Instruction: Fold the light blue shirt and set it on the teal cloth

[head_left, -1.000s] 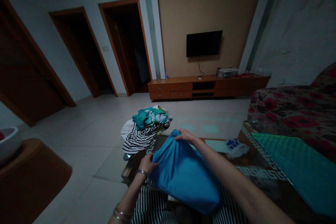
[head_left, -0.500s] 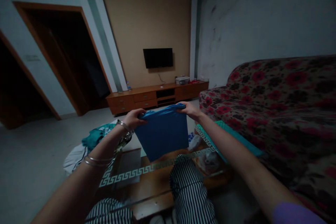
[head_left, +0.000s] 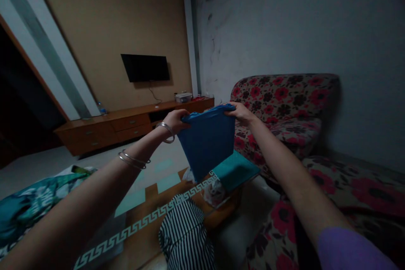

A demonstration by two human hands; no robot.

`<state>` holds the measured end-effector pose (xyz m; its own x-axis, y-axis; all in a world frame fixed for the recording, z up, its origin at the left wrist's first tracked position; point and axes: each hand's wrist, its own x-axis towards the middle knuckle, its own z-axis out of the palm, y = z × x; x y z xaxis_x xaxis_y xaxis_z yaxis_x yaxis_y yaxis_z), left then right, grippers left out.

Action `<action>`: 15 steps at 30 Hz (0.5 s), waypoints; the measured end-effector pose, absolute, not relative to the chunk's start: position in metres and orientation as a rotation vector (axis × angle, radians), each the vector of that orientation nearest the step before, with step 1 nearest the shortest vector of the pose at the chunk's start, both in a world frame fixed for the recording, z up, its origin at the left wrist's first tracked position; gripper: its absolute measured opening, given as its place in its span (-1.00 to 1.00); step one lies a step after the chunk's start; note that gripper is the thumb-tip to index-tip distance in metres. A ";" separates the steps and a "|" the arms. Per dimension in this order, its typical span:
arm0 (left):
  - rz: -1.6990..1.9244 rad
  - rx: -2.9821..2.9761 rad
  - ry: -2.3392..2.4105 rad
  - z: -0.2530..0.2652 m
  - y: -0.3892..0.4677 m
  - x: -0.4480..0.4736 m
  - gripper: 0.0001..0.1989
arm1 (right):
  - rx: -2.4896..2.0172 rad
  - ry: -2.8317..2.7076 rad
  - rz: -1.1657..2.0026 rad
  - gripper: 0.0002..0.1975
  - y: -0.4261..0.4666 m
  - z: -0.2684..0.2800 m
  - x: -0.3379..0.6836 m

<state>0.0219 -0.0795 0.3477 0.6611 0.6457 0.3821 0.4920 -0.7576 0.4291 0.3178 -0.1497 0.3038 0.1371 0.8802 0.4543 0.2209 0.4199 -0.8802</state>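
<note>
A folded blue garment (head_left: 209, 139) hangs upright in front of me as a flat, nearly square panel. Its exact kind cannot be made out. My left hand (head_left: 177, 121), with silver bangles on its wrist, pinches the upper left corner. At the upper right corner, my right hand (head_left: 239, 113) grips the bunched top edge. The garment hangs over the far side of the glass-topped coffee table (head_left: 139, 236). Beyond its lower right lies a flat teal piece (head_left: 238, 171) on the table's end, beside a clear plastic bag (head_left: 214, 193).
Patterned green and white clothes (head_left: 41, 202) are heaped at the left. My striped trouser leg (head_left: 188, 234) is against the table. A floral sofa (head_left: 278, 97) stands at the right. Along the far wall runs a wooden TV cabinet (head_left: 104, 130) below a television (head_left: 145, 68).
My view has turned to the right. Both hands, still gripping the garment, have swung rightward with it and lifted slightly, bringing it nearer the teal piece.
</note>
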 end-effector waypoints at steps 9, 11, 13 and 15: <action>0.633 2.590 0.673 0.302 -0.114 0.124 -0.65 | -1.329 -1.268 0.506 -0.44 -0.214 0.267 0.412; 0.596 2.609 0.619 0.291 -0.120 0.139 -0.65 | -1.362 -1.265 0.489 -0.45 -0.219 0.253 0.427; 0.552 2.623 0.566 0.281 -0.122 0.151 -0.66 | -1.386 -1.264 0.504 -0.46 -0.219 0.240 0.440; 0.520 2.616 0.541 0.272 -0.120 0.161 -0.66 | -1.401 -1.245 0.540 -0.46 -0.214 0.226 0.450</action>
<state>0.1613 -0.1196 0.2715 0.8545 0.4438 0.2700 0.2879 -0.8372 0.4650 0.4504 -0.2140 0.2260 0.3364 0.8854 0.3207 0.3717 0.1880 -0.9091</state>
